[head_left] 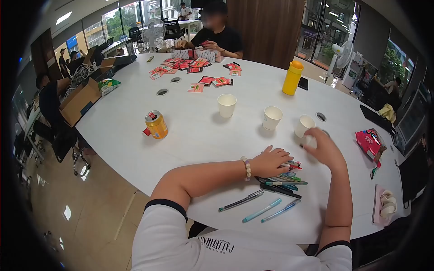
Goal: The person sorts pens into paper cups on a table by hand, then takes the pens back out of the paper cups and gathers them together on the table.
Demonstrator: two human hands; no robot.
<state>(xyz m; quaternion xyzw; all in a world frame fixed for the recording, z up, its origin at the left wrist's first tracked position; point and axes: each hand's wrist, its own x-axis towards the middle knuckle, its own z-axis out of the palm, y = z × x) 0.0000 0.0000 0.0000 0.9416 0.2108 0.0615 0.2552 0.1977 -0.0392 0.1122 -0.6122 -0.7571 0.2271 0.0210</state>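
My left hand (272,163) lies palm down over the upper end of a pile of pens (285,179), its fingers stretched out across several pens with red and white ends. My right hand (326,149) is raised beside the rightmost white paper cup (304,125), in front of its lower part. Motion smears its fingers, and whether they touch the cup or hold anything is unclear. Closer to me lie a dark pen (240,201), a turquoise pen (262,210) and a clear blue pen (280,211), apart from the pile.
Two more paper cups (227,105) stand upright farther left. An orange can (156,125) is at left, a yellow bottle (293,78) at the back. Red packets (194,67) lie before a seated person (221,40). At right are a red snack bag (370,143) and a phone (383,205).
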